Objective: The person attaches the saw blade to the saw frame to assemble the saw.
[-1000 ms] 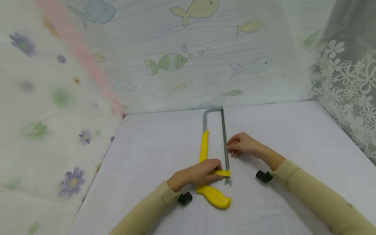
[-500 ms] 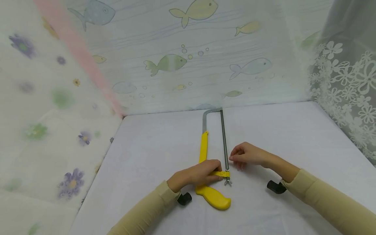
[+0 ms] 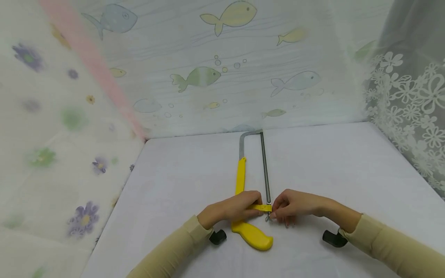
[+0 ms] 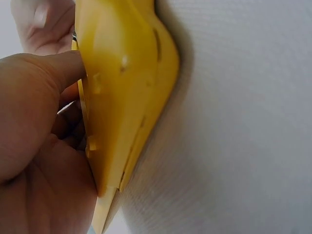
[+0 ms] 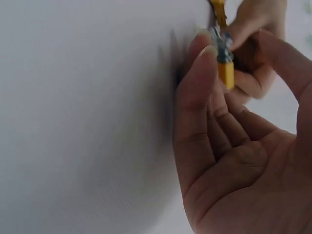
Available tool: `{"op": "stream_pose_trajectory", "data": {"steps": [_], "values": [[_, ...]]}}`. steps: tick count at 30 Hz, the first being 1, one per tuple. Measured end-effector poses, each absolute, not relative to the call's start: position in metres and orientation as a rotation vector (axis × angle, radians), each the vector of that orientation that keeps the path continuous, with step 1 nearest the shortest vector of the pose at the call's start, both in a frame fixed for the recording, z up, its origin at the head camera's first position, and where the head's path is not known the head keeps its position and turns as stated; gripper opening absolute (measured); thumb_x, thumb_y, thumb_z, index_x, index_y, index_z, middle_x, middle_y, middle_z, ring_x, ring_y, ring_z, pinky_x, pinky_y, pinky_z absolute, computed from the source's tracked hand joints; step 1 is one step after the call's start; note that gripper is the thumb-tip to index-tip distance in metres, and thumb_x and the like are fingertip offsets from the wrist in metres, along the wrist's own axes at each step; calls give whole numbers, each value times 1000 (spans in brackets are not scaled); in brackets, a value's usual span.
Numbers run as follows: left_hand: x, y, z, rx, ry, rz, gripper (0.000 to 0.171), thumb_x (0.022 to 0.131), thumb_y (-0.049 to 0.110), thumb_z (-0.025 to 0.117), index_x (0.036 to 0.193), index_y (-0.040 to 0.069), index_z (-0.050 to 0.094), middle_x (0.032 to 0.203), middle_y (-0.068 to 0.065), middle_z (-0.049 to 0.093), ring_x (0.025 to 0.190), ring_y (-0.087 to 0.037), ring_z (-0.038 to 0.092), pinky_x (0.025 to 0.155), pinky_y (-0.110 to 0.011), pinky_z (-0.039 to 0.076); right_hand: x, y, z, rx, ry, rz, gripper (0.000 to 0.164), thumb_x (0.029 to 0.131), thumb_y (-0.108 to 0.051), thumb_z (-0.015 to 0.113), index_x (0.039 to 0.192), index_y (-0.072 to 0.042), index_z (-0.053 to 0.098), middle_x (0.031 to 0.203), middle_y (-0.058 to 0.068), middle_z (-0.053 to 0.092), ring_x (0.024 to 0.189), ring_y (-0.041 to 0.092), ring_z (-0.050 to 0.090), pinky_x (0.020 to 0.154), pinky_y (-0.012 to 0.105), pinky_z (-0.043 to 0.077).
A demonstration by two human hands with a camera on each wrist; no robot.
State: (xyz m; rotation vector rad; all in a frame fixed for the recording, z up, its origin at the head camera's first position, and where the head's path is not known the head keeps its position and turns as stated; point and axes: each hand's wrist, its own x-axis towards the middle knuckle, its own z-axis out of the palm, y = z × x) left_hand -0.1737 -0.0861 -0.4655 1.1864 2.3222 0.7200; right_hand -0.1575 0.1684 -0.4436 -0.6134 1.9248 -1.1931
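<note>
The person's left hand was closed around the yellow frame of a hacksaw, gripping it just above the handle. The right hand was partly open, its fingers loosely bent and parted, with the tips right by the wing nut at the lower end of the blade; whether any fingertip touched the nut could not be told.

The hacksaw lay around the middle of a white-covered table, its tip close to the far edge and its handle toward the near edge, which was cut off. The left hand hid the corner where the frame met its short arm. In the right wrist view the wing nut was blurred; the left wrist view cropped the saw.
</note>
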Motion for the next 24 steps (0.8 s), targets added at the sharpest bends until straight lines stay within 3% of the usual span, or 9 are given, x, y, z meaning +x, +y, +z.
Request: {"op": "stream_pose_trajectory", "data": {"steps": [9,24], "values": [[-173,-86,-464,1198,2338,706,12,103,24,64,104,15,57,95,8,56,85,-5,50,76,-16,43,-145,161,-451,-620,1840,-1267,25,96,-22,73,89,2,71,73,11,69,55,14,59,51,23,47],[-173,-86,-464,1194,2338,701,13,103,26,64,105,15,57,96,8,56,85,-6,50,76,-16,43,-145,163,-452,-616,1833,-1288,17,96,-10,70,89,5,70,69,12,69,53,12,60,50,21,49]]}}
